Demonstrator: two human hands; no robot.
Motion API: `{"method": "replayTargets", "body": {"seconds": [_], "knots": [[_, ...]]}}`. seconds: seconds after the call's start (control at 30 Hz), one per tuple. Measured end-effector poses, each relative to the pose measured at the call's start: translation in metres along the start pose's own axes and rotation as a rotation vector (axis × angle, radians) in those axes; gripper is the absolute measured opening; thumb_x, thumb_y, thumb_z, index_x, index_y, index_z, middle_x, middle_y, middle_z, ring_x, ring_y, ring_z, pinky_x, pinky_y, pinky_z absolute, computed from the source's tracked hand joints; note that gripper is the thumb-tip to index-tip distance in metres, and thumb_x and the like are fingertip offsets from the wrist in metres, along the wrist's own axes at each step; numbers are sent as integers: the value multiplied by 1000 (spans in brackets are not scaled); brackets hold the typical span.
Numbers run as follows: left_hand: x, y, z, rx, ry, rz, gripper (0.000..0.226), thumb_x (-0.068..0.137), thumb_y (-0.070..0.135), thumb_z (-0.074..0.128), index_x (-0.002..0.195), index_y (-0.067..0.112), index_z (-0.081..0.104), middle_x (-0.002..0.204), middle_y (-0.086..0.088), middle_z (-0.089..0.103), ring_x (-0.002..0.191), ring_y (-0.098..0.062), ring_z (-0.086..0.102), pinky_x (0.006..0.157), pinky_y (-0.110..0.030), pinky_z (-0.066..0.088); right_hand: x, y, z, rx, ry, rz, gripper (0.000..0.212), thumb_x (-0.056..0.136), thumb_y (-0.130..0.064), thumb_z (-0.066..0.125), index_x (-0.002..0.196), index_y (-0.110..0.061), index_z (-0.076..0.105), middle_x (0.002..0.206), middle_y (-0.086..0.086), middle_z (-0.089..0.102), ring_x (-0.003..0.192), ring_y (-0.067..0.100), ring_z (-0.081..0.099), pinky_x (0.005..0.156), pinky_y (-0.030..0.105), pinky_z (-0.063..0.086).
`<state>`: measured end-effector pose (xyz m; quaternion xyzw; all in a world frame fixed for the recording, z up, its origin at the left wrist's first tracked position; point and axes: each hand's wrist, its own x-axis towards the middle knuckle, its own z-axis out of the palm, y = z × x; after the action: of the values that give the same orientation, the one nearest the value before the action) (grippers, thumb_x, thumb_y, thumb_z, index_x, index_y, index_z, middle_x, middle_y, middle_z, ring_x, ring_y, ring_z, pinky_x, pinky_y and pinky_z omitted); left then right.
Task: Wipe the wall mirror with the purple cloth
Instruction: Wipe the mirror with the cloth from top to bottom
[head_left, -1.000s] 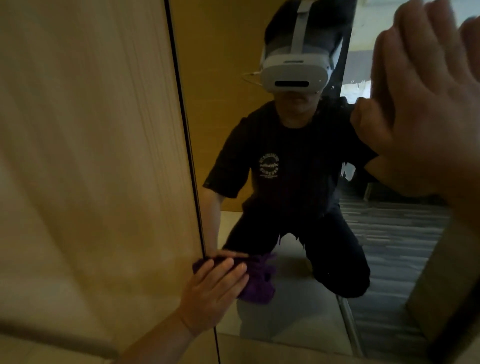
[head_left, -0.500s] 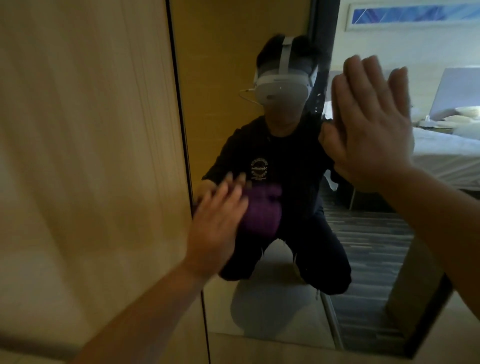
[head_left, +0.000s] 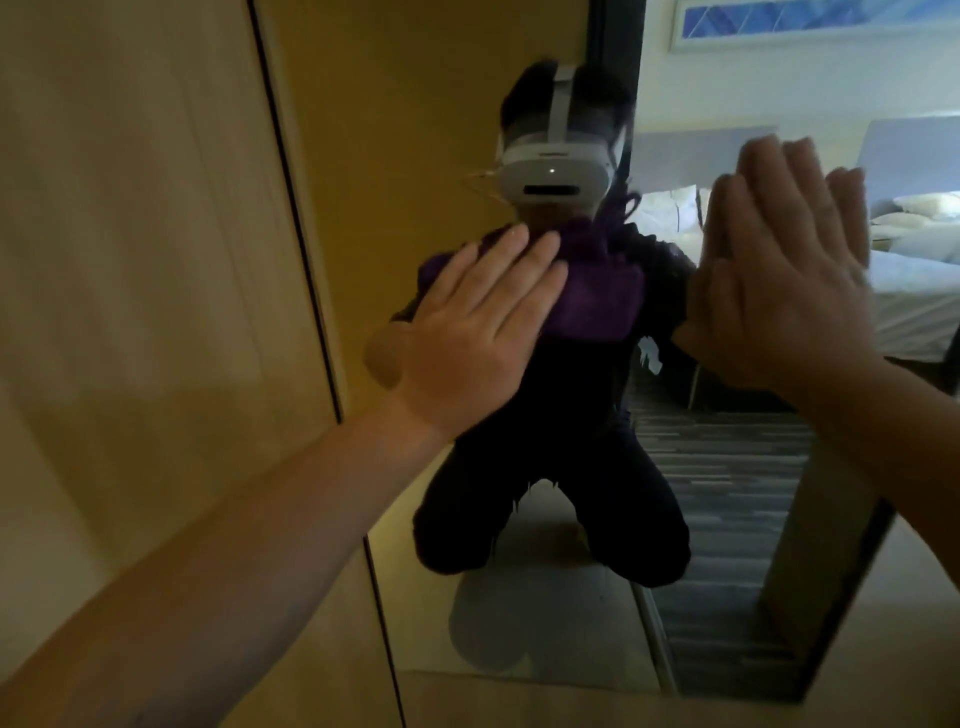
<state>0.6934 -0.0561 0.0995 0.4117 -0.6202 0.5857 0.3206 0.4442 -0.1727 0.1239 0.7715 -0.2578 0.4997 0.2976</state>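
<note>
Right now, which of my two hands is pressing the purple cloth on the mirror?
The left hand; its fingers cover the purple cloth. The right hand lies bare against the mirror.

Left hand (head_left: 478, 332) covers the purple cloth's (head_left: 597, 301) left part. Right hand (head_left: 779, 280) is motion-blurred at the fingertips (contact with mirror (head_left: 727, 493) unclear). Both forearms cut off at the frame edges.

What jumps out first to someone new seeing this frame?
The left hand, fingers flat, pressing the purple cloth against the wall mirror at centre. At right, the bare right hand is spread open on the glass. Between them the mirror shows a kneeling person's reflection wearing a white headset.
</note>
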Motion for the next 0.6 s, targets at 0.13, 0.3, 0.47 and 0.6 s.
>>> {"method": "replayTargets", "body": {"seconds": [0.13, 0.3, 0.47, 0.6], "knots": [[-114, 44, -1, -53, -135, 46, 39, 100, 13, 48, 138, 14, 55, 147, -5, 49, 139, -25, 42, 114, -43, 33, -23, -1, 9, 56, 44, 1, 56, 107, -35, 28, 155, -8, 22, 163, 7, 6, 152, 23, -2, 118, 65, 16], [-202, 82, 2, -24, -244, -25, 45, 100, 14, 49, 145, 19, 44, 150, 0, 44, 140, -22, 40, 115, -42, 31, -35, -8, 11, 64, 56, 56, 56, 107, -36, 25, 154, -6, 28, 163, 10, 12, 151, 25, 3, 118, 64, 18], [-177, 78, -18, -111, -352, -59, 39, 102, 10, 47, 140, 17, 49, 150, -2, 45, 142, -23, 37, 113, -45, 35, -46, -9, 3, 51, -24, 56, 56, 105, -35, 30, 154, -7, 27, 164, 10, 11, 152, 24, -1, 122, 60, 10], [-65, 45, -21, -208, -104, -153, 41, 98, -1, 51, 138, 10, 47, 146, -10, 46, 141, -28, 38, 116, -46, 31, -45, -2, 0, -11, -45, 1, 55, 106, -35, 30, 154, -9, 28, 164, 11, 15, 153, 27, 5, 124, 52, 4]]}}
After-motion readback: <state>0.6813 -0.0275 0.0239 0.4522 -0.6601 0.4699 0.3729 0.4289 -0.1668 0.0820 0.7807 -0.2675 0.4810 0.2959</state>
